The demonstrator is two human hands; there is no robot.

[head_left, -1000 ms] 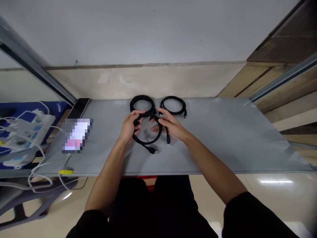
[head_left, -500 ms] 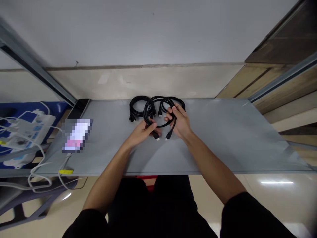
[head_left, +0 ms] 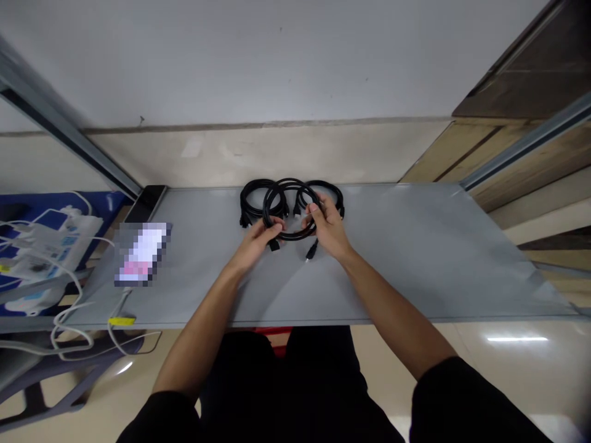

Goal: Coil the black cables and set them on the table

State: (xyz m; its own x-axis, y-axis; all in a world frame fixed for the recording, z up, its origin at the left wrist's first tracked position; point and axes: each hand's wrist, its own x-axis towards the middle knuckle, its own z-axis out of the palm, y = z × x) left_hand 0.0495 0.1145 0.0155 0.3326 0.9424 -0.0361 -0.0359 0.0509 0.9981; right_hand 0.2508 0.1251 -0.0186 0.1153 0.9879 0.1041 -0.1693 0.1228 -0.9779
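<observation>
Between my hands is a black cable [head_left: 292, 236] wound into a round coil. My left hand [head_left: 258, 241] grips the coil's lower left side, thumb on top. My right hand [head_left: 329, 226] is closed around its right side. One plug [head_left: 311, 251] hangs below the right hand, and another black connector [head_left: 274, 245] shows under the left fingers. Behind the held coil, a second coiled black cable [head_left: 249, 192] lies on the grey table [head_left: 406, 252] to the left. A third coiled cable [head_left: 330, 186] lies to the right, partly hidden by my right hand.
A lit phone [head_left: 143, 253], blurred out, lies on the table's left with a white charging cord [head_left: 120, 301]. A dark flat device [head_left: 146, 203] lies behind it. White power strips [head_left: 55, 246] sit on a blue surface further left. A wall [head_left: 277, 151] borders the table's back edge.
The held coil has come together into a rounder loop, and its plug ends have drawn closer to the coil. My left hand has moved slightly left and up.
</observation>
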